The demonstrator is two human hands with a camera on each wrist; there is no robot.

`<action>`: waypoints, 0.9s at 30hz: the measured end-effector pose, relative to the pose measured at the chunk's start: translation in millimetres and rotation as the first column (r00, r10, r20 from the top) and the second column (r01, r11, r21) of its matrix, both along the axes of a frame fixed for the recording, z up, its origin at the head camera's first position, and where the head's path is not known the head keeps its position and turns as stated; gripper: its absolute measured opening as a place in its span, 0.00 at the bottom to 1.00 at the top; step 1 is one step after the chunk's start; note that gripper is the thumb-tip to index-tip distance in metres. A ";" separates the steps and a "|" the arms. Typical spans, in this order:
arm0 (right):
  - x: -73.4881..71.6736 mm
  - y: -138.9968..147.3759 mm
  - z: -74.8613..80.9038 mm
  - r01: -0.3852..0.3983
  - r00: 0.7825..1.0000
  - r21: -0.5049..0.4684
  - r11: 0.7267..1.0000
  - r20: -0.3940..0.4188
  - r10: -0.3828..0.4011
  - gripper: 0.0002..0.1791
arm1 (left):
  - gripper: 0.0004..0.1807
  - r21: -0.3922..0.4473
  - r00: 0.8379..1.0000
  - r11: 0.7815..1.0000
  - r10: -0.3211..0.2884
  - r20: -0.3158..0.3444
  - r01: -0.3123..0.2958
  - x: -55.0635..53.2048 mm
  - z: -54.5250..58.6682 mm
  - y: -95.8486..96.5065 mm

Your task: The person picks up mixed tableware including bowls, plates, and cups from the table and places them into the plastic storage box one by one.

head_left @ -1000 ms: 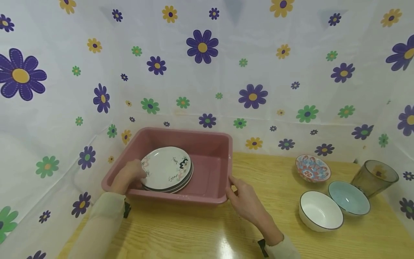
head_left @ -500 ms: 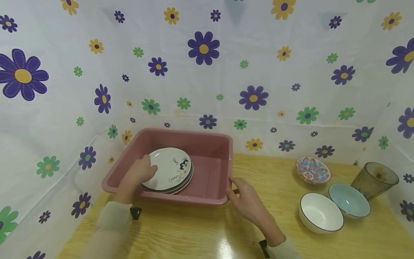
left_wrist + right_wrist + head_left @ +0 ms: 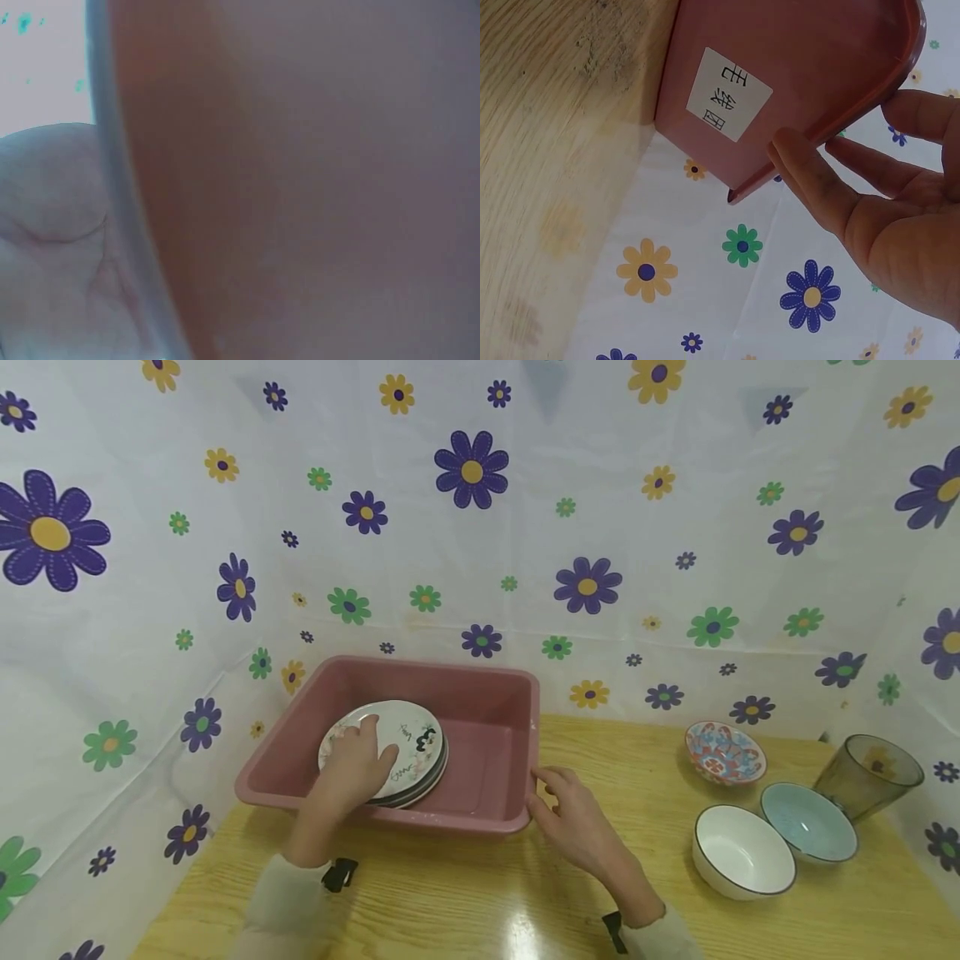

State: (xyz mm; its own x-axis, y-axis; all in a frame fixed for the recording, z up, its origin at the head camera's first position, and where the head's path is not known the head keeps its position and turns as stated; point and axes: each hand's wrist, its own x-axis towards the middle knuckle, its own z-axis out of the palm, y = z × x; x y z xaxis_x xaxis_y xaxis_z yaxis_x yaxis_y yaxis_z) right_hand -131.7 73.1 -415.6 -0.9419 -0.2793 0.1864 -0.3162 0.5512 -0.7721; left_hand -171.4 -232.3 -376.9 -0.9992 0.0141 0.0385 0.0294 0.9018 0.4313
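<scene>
My left hand (image 3: 352,768) lies over the left part of a stack of white plates (image 3: 393,735) inside a pink plastic basin (image 3: 487,693). Its fingers are spread and cover part of the top plate, which has floral and black markings. In the left wrist view, the blurred basin wall (image 3: 300,180) fills most of the picture, with part of my palm (image 3: 52,240) beyond its rim. My right hand (image 3: 577,822) is at the basin's right side, with its extended fingertips touching the rim. The right wrist view shows these fingers (image 3: 817,180) beside the rim.
On the wooden table (image 3: 450,902), to the right, stand a white bowl (image 3: 742,852), a light blue bowl (image 3: 810,822), a red-and-blue patterned bowl (image 3: 723,752) and a tinted glass (image 3: 870,777). A flowered sheet (image 3: 465,543) rises behind. A label (image 3: 730,94) is on the basin's outer wall.
My left hand has risen from the plates' left edge and moved right over the top plate, its fingers spreading. The right hand has stayed at the basin rim.
</scene>
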 end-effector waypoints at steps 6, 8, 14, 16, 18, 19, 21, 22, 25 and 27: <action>0.1 4.6 2.9 0.006 1.000 0.012 1.000 -0.007 -0.006 0.23 | 0.33 0.037 0.997 0.999 -0.034 -0.065 0.036 10.5 1.7 18.1; -0.1 6.5 4.1 0.009 1.000 0.021 1.000 -0.019 -0.009 0.23 | 0.33 0.051 0.996 0.998 -0.042 -0.076 0.046 14.4 3.5 24.6; -0.6 14.6 8.0 0.021 0.999 0.031 0.999 -0.046 -0.020 0.22 | 0.33 0.079 0.992 0.994 -0.066 -0.108 0.074 24.5 9.8 42.9; -1.4 18.2 9.4 0.033 0.999 0.027 0.999 -0.041 -0.031 0.22 | 0.32 0.087 0.990 0.992 -0.076 -0.117 0.087 26.3 11.5 48.0; -2.2 22.1 11.3 0.046 0.998 0.026 0.999 -0.040 -0.045 0.21 | 0.32 0.098 0.988 0.990 -0.084 -0.130 0.097 27.0 12.5 52.5; -2.6 24.2 12.3 0.053 0.998 0.025 0.998 -0.040 -0.052 0.21 | 0.32 0.103 0.987 0.989 -0.087 -0.136 0.102 27.2 12.5 54.4; -3.4 28.6 14.6 0.066 0.997 0.028 0.997 -0.041 -0.065 0.21 | 0.32 0.113 0.984 0.987 -0.095 -0.152 0.112 27.4 12.3 58.1; -3.3 30.8 15.7 0.072 0.997 0.031 0.997 -0.044 -0.070 0.21 | 0.31 0.115 0.982 0.986 -0.100 -0.161 0.119 27.8 12.1 59.8; -3.7 37.7 19.1 0.086 0.995 0.026 0.996 -0.044 -0.085 0.21 | 0.31 0.121 0.978 0.983 -0.116 -0.172 0.138 29.6 12.1 64.9; -4.8 42.1 20.7 0.098 0.994 0.020 0.995 -0.045 -0.097 0.21 | 0.31 0.127 0.977 0.981 -0.125 -0.175 0.148 30.4 12.5 68.2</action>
